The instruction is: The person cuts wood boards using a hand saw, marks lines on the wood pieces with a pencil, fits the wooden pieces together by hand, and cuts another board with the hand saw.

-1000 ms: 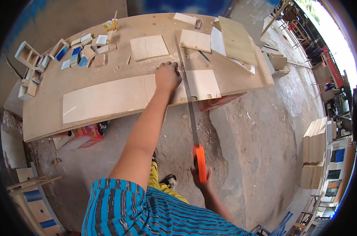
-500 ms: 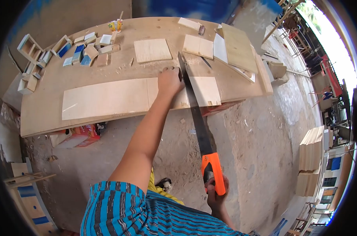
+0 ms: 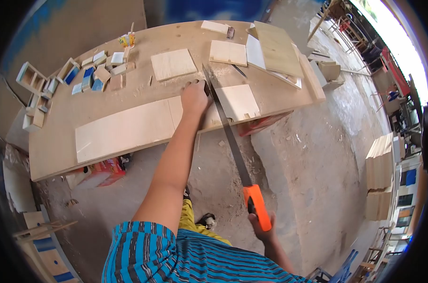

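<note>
My right hand (image 3: 263,224) is wrapped round the orange handle (image 3: 258,206) of a handsaw, low in front of me. The saw's dark blade (image 3: 233,144) slants up and left across the long pale board (image 3: 129,126) at the table's front edge, its tip beyond the board. Just left of the blade, my left hand (image 3: 195,97) rests on the board with its fingers curled; what they hold, if anything, is hidden. A pale board section (image 3: 238,101) lies right of the blade.
The wooden table (image 3: 124,94) bears a square panel (image 3: 174,64), small blocks (image 3: 101,73) and box frames (image 3: 31,78) at the left, and stacked panels (image 3: 276,49) at the right. A pencil-like dark stick (image 3: 239,70) lies behind the board. Stacked boards (image 3: 379,177) stand far right.
My right hand and the saw handle have moved down and right since the first frame, and slightly up since the second. My left hand stays beside the blade. The camera view has shifted slightly.
</note>
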A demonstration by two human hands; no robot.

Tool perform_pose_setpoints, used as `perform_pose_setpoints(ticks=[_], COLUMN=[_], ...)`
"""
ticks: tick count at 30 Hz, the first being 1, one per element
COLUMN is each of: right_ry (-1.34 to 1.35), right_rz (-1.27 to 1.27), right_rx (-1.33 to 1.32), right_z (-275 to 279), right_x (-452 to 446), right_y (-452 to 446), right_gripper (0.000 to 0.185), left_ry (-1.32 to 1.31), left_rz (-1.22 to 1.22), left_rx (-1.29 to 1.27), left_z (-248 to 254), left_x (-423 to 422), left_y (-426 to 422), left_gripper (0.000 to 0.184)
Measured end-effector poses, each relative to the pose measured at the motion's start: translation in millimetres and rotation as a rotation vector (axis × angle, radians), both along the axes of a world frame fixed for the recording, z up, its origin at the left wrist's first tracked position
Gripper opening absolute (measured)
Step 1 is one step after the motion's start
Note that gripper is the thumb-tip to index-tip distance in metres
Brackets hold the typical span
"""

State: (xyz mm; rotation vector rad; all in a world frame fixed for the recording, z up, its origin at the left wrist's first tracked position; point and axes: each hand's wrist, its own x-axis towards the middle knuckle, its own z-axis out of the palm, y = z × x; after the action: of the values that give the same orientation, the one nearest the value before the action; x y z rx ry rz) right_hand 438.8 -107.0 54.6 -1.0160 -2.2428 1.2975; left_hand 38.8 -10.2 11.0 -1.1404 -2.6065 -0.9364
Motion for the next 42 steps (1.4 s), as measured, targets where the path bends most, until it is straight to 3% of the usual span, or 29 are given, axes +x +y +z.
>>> perform_pose_setpoints(ticks=[1,3,9,16,22,25,27,31,35,42], right_ry=[-0.048,0.135,0.058,0.205,0.093,0.070,0.189,0.306,0.104,0.134], right_rz=[-0.067,-0.091,0.024,0.033,0.021,0.002,0.010,-0.025,0.004,-0.001], right_rx=[-0.106,-0.309,-0.120,-0.033,0.108,-0.115,0.029,-0.113,-0.192,-0.085], right_z=[-13,-20,-3,-22,-30,-15,-19,-13,-16,4], right_x=[17,20,5,-102,-28,-20,-51,-116,-87,-52], right_y=[1,15,22,42,9,-1,25,56,39,16], right_gripper=[0.026,0.026,0.027,0.026,0.026,0.025,0.023,0.026,0.023,0.019], left_ry=[0.000,-0.012,0.022,-0.061,0.060,0.014,-0.033,-0.067,-0.076,-0.042], left_rz=[-0.007,-0.024,-0.030,-0.051,-0.009,-0.045,-0.052,-0.057,-0.035,-0.035], left_rx=[0.005,-0.010,-0.010,-0.012,0.018,-0.054,0.016,0.086,0.032,0.019], left_z=[-2,-7,-13,-6,-16,-15,-16,-11,-12,-18], left_x=[0,-3,-9,-7,-8,-10,-5,-11,-2,-7], left_y=[0,1,5,0,5,1,8,13,10,11], left_gripper=[0.018,0.019,0.015,0.009,0.010,0.012,0.009,0.004,0.004,0.006])
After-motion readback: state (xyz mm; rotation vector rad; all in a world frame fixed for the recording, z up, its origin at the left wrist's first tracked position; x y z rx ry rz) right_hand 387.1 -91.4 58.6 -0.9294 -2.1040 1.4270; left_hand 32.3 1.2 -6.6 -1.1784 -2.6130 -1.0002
